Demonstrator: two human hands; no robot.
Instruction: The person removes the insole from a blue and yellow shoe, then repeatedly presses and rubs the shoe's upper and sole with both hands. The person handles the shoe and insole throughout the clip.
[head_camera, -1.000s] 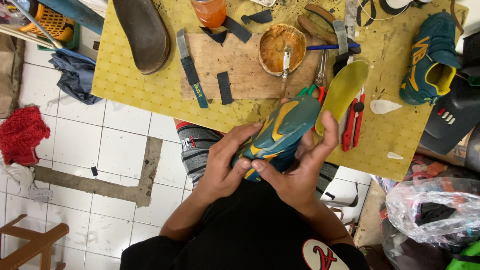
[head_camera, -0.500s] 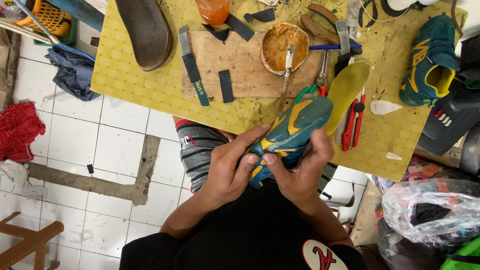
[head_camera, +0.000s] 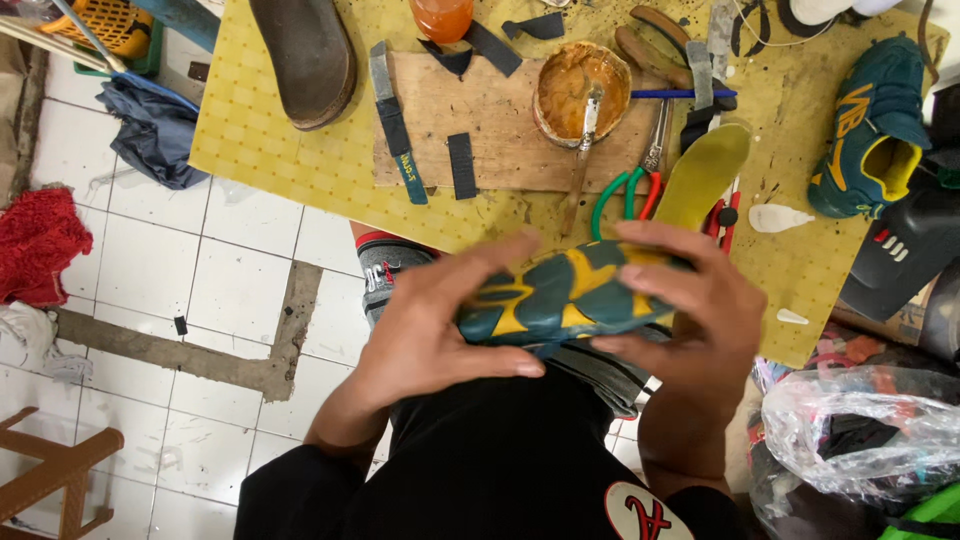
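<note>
While both hands (head_camera: 440, 320) (head_camera: 690, 310) clasp it, teal-yellow shoe (head_camera: 565, 295) sole-up, lying crosswise, left to right

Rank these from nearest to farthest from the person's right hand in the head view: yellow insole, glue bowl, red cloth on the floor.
From the right hand:
1. Yellow insole, just above it on the table.
2. Glue bowl, farther up, mid-table.
3. Red cloth, far left on the floor.
</note>
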